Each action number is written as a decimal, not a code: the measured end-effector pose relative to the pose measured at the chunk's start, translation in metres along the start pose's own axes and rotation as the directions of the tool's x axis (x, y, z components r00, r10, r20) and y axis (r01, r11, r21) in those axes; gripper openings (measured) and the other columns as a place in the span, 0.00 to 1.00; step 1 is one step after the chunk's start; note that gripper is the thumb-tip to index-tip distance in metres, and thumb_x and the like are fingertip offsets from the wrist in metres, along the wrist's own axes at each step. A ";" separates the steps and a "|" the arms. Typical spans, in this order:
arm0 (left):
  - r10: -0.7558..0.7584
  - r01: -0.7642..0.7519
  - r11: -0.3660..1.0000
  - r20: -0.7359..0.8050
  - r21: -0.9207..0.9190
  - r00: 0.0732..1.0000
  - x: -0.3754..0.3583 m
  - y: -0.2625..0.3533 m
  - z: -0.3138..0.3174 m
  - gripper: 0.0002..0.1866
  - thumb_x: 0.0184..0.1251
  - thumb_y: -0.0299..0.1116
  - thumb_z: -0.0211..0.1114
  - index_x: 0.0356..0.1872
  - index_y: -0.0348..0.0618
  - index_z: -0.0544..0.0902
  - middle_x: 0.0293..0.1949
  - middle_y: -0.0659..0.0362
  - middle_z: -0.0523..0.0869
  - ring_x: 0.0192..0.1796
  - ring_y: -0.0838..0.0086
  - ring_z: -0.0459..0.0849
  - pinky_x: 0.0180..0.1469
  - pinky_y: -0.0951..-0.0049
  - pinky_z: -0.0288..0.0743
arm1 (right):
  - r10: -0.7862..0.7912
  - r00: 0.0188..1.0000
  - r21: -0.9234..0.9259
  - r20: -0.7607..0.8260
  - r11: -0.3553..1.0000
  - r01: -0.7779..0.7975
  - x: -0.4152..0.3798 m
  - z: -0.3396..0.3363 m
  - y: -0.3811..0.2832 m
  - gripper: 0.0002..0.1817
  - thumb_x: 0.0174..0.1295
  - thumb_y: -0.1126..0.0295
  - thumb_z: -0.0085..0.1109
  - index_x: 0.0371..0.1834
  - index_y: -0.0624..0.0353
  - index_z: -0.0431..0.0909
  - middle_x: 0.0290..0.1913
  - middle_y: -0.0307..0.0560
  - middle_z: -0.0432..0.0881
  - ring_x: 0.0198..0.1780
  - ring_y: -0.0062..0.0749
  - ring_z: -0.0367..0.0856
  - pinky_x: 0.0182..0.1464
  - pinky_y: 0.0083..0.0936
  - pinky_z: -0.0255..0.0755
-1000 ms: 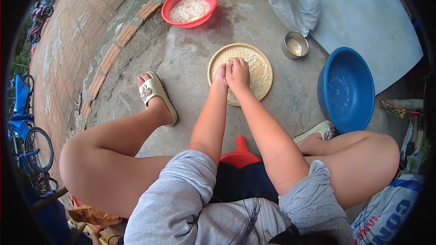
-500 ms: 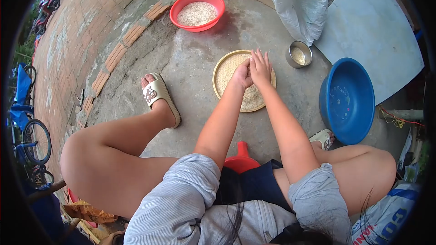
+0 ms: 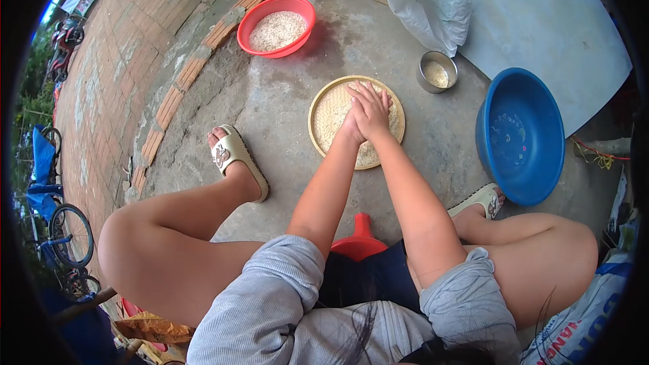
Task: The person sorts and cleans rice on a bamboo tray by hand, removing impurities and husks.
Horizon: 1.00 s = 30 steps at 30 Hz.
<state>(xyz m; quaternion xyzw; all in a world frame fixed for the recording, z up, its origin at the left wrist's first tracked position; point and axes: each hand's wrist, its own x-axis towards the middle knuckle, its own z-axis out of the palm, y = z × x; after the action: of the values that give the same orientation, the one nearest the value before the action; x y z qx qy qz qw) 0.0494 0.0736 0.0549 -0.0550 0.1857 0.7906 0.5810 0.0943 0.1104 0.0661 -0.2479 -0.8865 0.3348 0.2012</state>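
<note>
A round woven tray [image 3: 324, 109] with pale grains on it lies on the concrete between my feet. Over its middle, my right hand [image 3: 371, 111] rests across my left hand [image 3: 351, 126], palm to palm. The right fingers stretch forward, slightly apart. Most of the left hand lies beneath the right one, so its fingers are largely hidden. Whether grains are between the palms cannot be made out.
A red basin [image 3: 277, 27] of grains stands ahead to the left. A metal bowl [image 3: 437, 71] with some grains, a white sack [image 3: 429, 3], a blue basin [image 3: 520, 136] and a pale board [image 3: 547, 40] are to the right.
My right hand has moved left and over my left hand, and the two are now pressed together. The view has shifted slightly.
</note>
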 end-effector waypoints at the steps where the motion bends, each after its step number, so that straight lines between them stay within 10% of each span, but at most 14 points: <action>1: -0.035 0.035 0.999 -0.004 -0.016 0.999 -0.001 0.000 0.000 0.25 0.75 0.49 0.38 0.60 0.41 0.68 0.57 0.51 0.75 0.60 0.62 0.74 0.62 0.62 0.68 | 0.006 0.999 -0.037 -0.033 0.999 -0.007 0.006 -0.008 0.008 0.21 0.68 0.55 0.38 0.61 0.37 0.73 0.67 0.39 0.67 0.73 0.43 0.52 0.74 0.44 0.28; 5: -0.126 0.158 0.972 -0.183 0.175 0.975 0.003 0.013 0.020 0.22 0.76 0.41 0.41 0.61 0.36 0.66 0.58 0.46 0.74 0.57 0.62 0.77 0.57 0.64 0.76 | 0.109 0.981 -0.220 -0.158 0.965 -0.142 0.022 -0.025 0.038 0.21 0.69 0.56 0.36 0.61 0.42 0.73 0.67 0.44 0.68 0.71 0.40 0.58 0.73 0.41 0.40; 6: -0.125 0.161 0.972 -0.200 0.172 0.972 0.004 0.019 0.022 0.21 0.75 0.38 0.42 0.59 0.32 0.67 0.57 0.44 0.74 0.53 0.60 0.80 0.55 0.66 0.78 | 0.307 0.942 0.204 -0.134 0.939 -0.277 0.026 -0.027 0.041 0.22 0.70 0.55 0.35 0.61 0.46 0.72 0.65 0.47 0.69 0.68 0.39 0.63 0.70 0.38 0.49; 8: -0.126 0.156 0.966 -0.147 0.208 0.981 0.006 0.033 0.025 0.21 0.75 0.38 0.42 0.58 0.31 0.69 0.56 0.45 0.75 0.53 0.61 0.80 0.56 0.66 0.78 | 0.572 0.818 0.783 0.057 0.483 -0.392 0.030 -0.027 0.045 0.28 0.73 0.53 0.28 0.58 0.63 0.71 0.58 0.53 0.74 0.58 0.36 0.72 0.60 0.30 0.67; 9: -0.133 0.149 0.959 -0.083 0.239 0.988 0.004 0.039 0.032 0.21 0.75 0.38 0.42 0.57 0.30 0.71 0.55 0.46 0.77 0.53 0.62 0.81 0.56 0.66 0.78 | 0.574 0.817 0.784 0.058 0.480 -0.393 0.030 -0.025 0.046 0.28 0.73 0.53 0.28 0.58 0.63 0.71 0.58 0.53 0.74 0.58 0.36 0.72 0.60 0.30 0.67; 11: -0.114 0.139 0.940 -0.097 0.312 0.989 0.002 0.047 0.040 0.21 0.74 0.37 0.44 0.55 0.28 0.72 0.52 0.46 0.79 0.52 0.63 0.81 0.57 0.67 0.77 | 0.551 0.750 0.926 0.366 -0.292 -0.237 0.028 -0.022 0.054 0.28 0.73 0.53 0.30 0.58 0.65 0.71 0.55 0.51 0.76 0.55 0.36 0.74 0.58 0.30 0.69; 15: -0.061 0.204 0.544 -0.204 0.814 0.977 0.012 0.042 0.037 0.20 0.71 0.39 0.50 0.47 0.30 0.79 0.45 0.48 0.83 0.49 0.63 0.83 0.54 0.67 0.75 | 0.356 0.775 0.847 0.523 -0.314 -0.428 0.023 -0.010 0.056 0.26 0.73 0.56 0.28 0.57 0.65 0.71 0.51 0.51 0.78 0.53 0.34 0.75 0.56 0.28 0.70; 17: 0.097 0.181 -0.093 -0.172 0.979 0.980 0.015 0.031 0.045 0.20 0.68 0.41 0.53 0.43 0.31 0.82 0.42 0.46 0.85 0.48 0.60 0.83 0.52 0.64 0.74 | 0.376 0.763 0.848 0.526 -0.292 -0.442 0.015 0.002 0.066 0.26 0.73 0.57 0.29 0.59 0.66 0.68 0.52 0.51 0.77 0.52 0.36 0.76 0.57 0.30 0.69; 19: 0.121 0.181 -0.402 -0.145 0.897 0.982 0.013 0.016 0.056 0.21 0.65 0.43 0.55 0.42 0.30 0.82 0.36 0.42 0.85 0.43 0.59 0.84 0.49 0.60 0.74 | 0.366 0.767 0.833 0.528 -0.397 -0.384 0.008 0.007 0.064 0.26 0.71 0.58 0.35 0.63 0.66 0.63 0.59 0.54 0.73 0.58 0.38 0.73 0.61 0.37 0.66; 23: 0.163 0.067 -0.276 -0.022 0.959 0.986 0.021 0.022 0.044 0.20 0.65 0.42 0.55 0.43 0.33 0.83 0.36 0.43 0.85 0.39 0.57 0.85 0.46 0.61 0.76 | 0.541 0.679 0.868 0.496 -0.300 -0.395 0.004 0.008 0.063 0.19 0.72 0.63 0.35 0.51 0.65 0.71 0.46 0.48 0.78 0.46 0.31 0.79 0.46 0.26 0.76; 24: 0.279 -0.005 -0.149 0.047 0.989 0.959 0.021 0.028 0.040 0.19 0.65 0.41 0.56 0.44 0.34 0.83 0.35 0.44 0.85 0.37 0.56 0.85 0.45 0.62 0.76 | 0.455 0.664 0.747 0.593 -0.619 -0.242 0.003 0.035 0.116 0.15 0.71 0.64 0.39 0.40 0.63 0.74 0.36 0.46 0.80 0.38 0.30 0.80 0.38 0.23 0.77; 25: 0.385 0.020 -0.219 0.068 0.975 0.920 0.018 0.038 0.042 0.16 0.63 0.38 0.58 0.42 0.37 0.84 0.33 0.48 0.86 0.35 0.56 0.85 0.42 0.64 0.77 | 0.656 0.459 0.781 0.599 -0.605 -0.155 0.011 0.004 0.066 0.15 0.70 0.64 0.42 0.30 0.59 0.74 0.26 0.42 0.77 0.28 0.27 0.77 0.28 0.20 0.73; 27: 0.447 0.178 -0.426 0.035 0.887 0.894 0.008 0.059 0.047 0.13 0.57 0.35 0.57 0.37 0.43 0.86 0.36 0.46 0.85 0.43 0.55 0.84 0.47 0.60 0.75 | 0.677 0.454 0.802 0.579 -0.572 -0.171 0.012 0.003 0.078 0.17 0.71 0.62 0.40 0.26 0.56 0.72 0.22 0.39 0.74 0.24 0.24 0.74 0.24 0.18 0.69; 30: 0.479 0.175 -0.363 0.022 0.915 0.878 0.008 0.071 0.007 0.09 0.51 0.30 0.60 0.31 0.45 0.87 0.33 0.49 0.86 0.39 0.59 0.85 0.44 0.63 0.77 | 0.646 0.502 0.811 0.574 -0.534 -0.240 0.004 0.005 0.112 0.15 0.72 0.63 0.39 0.28 0.56 0.70 0.21 0.37 0.72 0.22 0.22 0.71 0.23 0.17 0.68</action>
<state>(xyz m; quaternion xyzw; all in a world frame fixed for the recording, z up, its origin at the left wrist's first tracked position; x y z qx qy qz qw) -0.0187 0.0652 0.0757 0.3109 0.8654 0.3384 0.1999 0.1227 0.1831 -0.0140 -0.4384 -0.0178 0.8667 0.2372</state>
